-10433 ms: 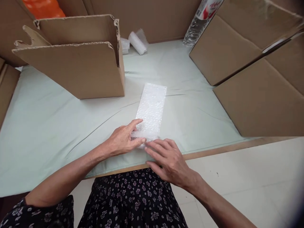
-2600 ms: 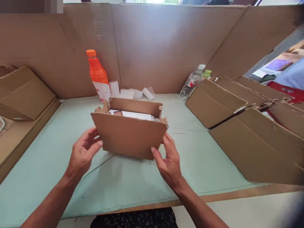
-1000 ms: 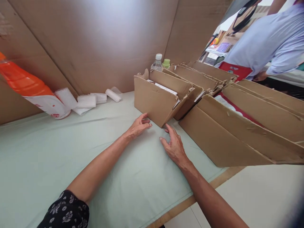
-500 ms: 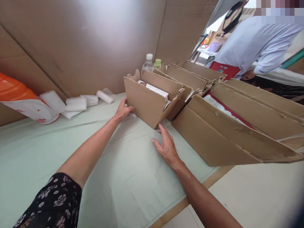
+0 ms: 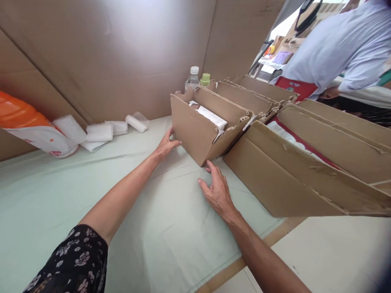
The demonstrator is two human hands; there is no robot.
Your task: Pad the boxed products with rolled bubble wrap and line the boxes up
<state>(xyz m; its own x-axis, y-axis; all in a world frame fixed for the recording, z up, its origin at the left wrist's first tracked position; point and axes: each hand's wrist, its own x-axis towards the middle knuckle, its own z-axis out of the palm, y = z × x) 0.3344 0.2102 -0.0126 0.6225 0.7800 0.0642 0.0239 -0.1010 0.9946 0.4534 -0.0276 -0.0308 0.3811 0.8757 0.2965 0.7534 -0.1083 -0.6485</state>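
An open-topped cardboard box point(image 5: 195, 126) with white cartons point(image 5: 210, 116) inside stands on the cloth-covered table point(image 5: 152, 228). My left hand point(image 5: 165, 147) is at its left end, thumb apart along the lower front and fingers against the edge, partly hidden behind it. At the near bottom corner, the extended fingertips of my right hand point(image 5: 216, 189) touch or nearly touch the box; its thumb is spread away. Neither hand is wrapped round anything. Close on the right is a larger cardboard box point(image 5: 275, 175) with white items and a red strip inside.
More open boxes point(image 5: 247, 95) stand behind. A clear bottle point(image 5: 192, 79) and a green-capped one point(image 5: 205, 79) are at the back. Clear plastic packets point(image 5: 99, 133) and an orange-and-white bag point(image 5: 39, 134) lie left. A person in a light blue shirt point(image 5: 332, 49) is beyond.
The small box has slid right, closer against the boxes beside it, and my left hand has moved right with it. My right hand stays near the bottom corner. The view has shifted slightly.
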